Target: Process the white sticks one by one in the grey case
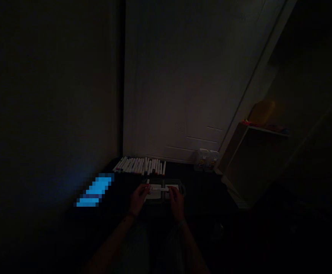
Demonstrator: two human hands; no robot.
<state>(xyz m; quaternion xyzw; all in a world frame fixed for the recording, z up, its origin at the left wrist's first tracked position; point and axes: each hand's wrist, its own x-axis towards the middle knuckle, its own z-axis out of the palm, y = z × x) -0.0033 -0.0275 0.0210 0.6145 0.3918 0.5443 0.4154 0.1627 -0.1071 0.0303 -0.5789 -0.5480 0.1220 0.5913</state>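
The view is very dark. A white marker (pixel 159 188) lies level between my two hands, over an open dark case (pixel 182 187). My left hand (pixel 138 196) is closed by the marker's left end, its fingertips pinching there. At the other end, my right hand (pixel 176 199) pinches the marker between thumb and fingers. Pale contents (pixel 154 196) show in the case's two halves below; I cannot make out what they are. A short white piece stands out just above my left fingertips.
Several white markers (pixel 139 166) lie in a row along the back of the dark table (pixel 203 194). Two clear packages (pixel 203 160) stand at the back right. A glowing, pixelated blue screen (pixel 95 192) is at the left. A shelf unit (pixel 246 156) stands at the right.
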